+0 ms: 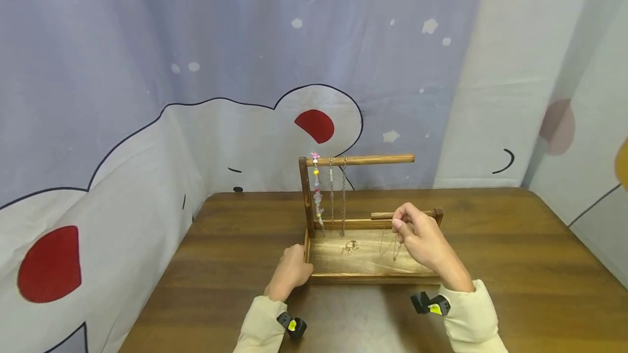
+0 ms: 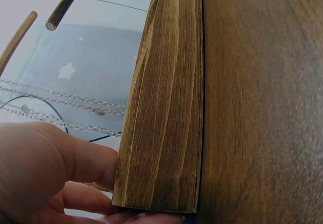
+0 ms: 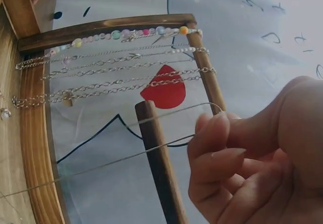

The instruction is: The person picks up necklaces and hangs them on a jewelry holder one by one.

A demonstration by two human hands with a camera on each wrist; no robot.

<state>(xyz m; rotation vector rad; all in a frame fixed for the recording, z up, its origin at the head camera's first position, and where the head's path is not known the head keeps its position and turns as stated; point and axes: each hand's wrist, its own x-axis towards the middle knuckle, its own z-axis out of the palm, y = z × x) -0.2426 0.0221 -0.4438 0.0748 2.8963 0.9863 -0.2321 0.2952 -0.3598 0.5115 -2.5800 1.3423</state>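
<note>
A wooden jewelry stand (image 1: 373, 279) has a tray base, a tall upper bar (image 1: 382, 159) and a short lower bar (image 1: 380, 215). At its front left corner, my left hand (image 1: 290, 270) holds the tray wall (image 2: 161, 98), thumb on one side and fingers beneath the end. My right hand (image 1: 421, 236) pinches a thin chain necklace (image 3: 111, 163) between thumb and index finger, in front of the lower bar. Its strands hang toward the tray floor. A colorful beaded strand (image 1: 316, 195) and silver-toned chains (image 1: 344, 195) drape from the upper bar.
Small gold-toned jewelry pieces (image 1: 350, 246) lie on the tray floor. Brown wooden table (image 1: 235, 233) surrounds the stand. Behind it hangs a printed curtain (image 1: 235, 31) with clouds and stars, close to the table's back edge.
</note>
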